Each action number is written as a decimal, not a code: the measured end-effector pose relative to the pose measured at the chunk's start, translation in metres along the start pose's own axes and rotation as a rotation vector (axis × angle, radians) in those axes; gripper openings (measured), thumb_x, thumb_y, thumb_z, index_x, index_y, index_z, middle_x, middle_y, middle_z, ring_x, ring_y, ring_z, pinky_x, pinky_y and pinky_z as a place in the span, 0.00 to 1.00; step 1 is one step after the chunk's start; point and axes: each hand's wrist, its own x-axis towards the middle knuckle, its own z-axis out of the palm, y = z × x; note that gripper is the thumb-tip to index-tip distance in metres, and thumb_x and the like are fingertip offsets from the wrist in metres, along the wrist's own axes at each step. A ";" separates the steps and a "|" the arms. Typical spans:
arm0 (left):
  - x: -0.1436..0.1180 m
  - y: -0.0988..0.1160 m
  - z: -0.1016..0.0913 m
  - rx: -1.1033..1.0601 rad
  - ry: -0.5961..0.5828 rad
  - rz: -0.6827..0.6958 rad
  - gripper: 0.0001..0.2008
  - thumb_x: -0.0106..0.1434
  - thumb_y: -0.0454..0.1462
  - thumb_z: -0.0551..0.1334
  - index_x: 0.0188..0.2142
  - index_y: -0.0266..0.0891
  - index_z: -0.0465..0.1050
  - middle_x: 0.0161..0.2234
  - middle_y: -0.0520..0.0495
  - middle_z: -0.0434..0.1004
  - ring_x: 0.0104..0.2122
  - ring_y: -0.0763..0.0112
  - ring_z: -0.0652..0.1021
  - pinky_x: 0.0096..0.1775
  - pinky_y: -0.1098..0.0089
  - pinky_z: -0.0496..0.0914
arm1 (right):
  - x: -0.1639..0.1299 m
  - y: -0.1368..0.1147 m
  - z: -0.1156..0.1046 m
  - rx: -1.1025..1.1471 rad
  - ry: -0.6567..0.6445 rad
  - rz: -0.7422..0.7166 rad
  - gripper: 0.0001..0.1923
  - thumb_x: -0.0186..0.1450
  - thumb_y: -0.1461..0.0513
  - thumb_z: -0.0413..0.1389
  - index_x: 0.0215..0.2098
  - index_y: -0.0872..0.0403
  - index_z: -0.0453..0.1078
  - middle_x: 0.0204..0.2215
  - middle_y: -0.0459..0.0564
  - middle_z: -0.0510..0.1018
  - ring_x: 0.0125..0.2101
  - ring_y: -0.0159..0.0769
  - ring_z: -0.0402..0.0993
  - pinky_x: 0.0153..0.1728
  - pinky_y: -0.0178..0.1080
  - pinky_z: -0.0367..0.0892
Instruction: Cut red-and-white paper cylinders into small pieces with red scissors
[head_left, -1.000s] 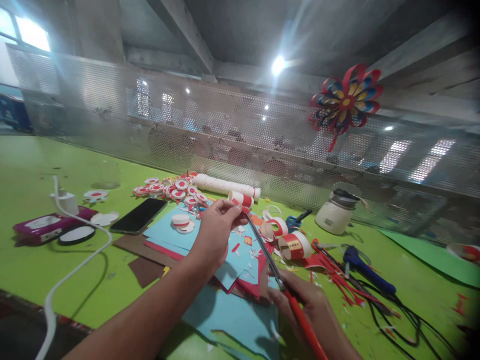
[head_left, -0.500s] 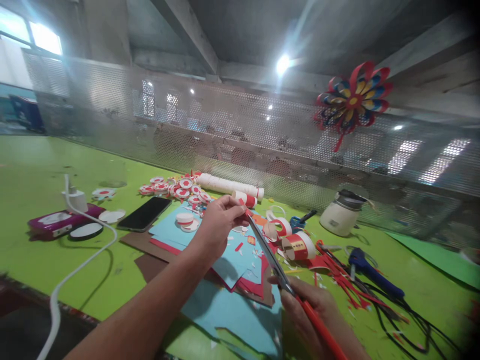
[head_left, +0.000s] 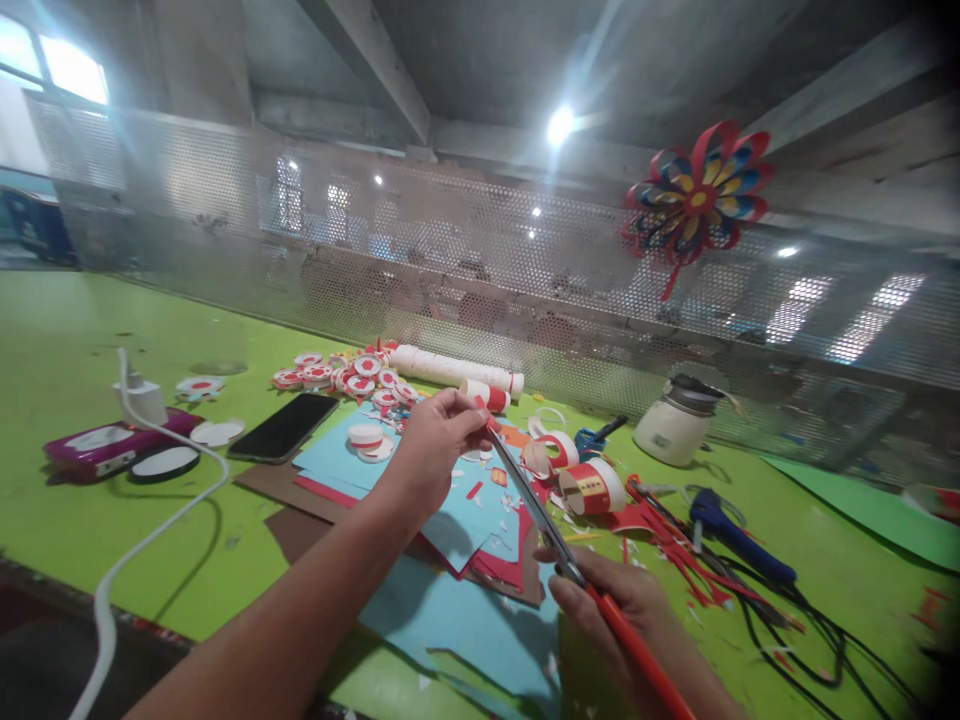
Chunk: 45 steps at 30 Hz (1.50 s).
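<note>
My left hand [head_left: 442, 435] pinches a small piece of red paper [head_left: 481, 404] above the stacked sheets. In my right hand [head_left: 611, 600] is a pair of scissors [head_left: 534, 500] with red handles, its long blades pointing up and left so that the tips meet the red paper. Below lie light blue paper sheets [head_left: 472, 520] on red and brown ones, strewn with small cuttings. White paper discs [head_left: 367, 440] with a red band rest on the blue sheets, left of my left wrist.
A black phone [head_left: 285, 427], purple power bank [head_left: 120, 445] and white cable lie left. Behind sit a pile of red-white paper pieces [head_left: 352, 375] and a white roll [head_left: 450, 366]. Right are paper cups [head_left: 592, 487], a blue glue gun [head_left: 739, 535], red strips and a cream pot [head_left: 675, 420].
The whole view has shifted slightly, so things appear a little further left. My left hand still pinches the red paper and the scissors stay at it.
</note>
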 end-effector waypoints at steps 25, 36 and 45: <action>0.004 -0.005 -0.002 -0.071 0.090 0.048 0.06 0.48 0.33 0.63 0.24 0.35 0.65 0.21 0.51 0.71 0.25 0.73 0.74 0.35 0.67 0.66 | 0.005 -0.005 -0.002 0.095 0.009 0.008 0.22 0.60 0.48 0.48 0.36 0.55 0.75 0.20 0.45 0.71 0.20 0.31 0.63 0.22 0.31 0.61; -0.004 -0.007 0.008 -0.122 0.077 0.028 0.07 0.49 0.33 0.63 0.25 0.35 0.63 0.22 0.51 0.70 0.24 0.75 0.73 0.33 0.69 0.67 | 0.003 -0.001 0.000 0.071 0.023 0.036 0.23 0.61 0.48 0.46 0.36 0.56 0.73 0.17 0.44 0.67 0.17 0.30 0.59 0.19 0.31 0.57; -0.005 -0.008 0.010 -0.129 0.086 0.037 0.08 0.49 0.33 0.63 0.25 0.35 0.63 0.23 0.51 0.69 0.25 0.75 0.72 0.33 0.70 0.67 | 0.003 0.000 0.002 0.010 0.068 -0.017 0.24 0.61 0.47 0.45 0.33 0.55 0.74 0.17 0.44 0.68 0.17 0.30 0.61 0.19 0.31 0.59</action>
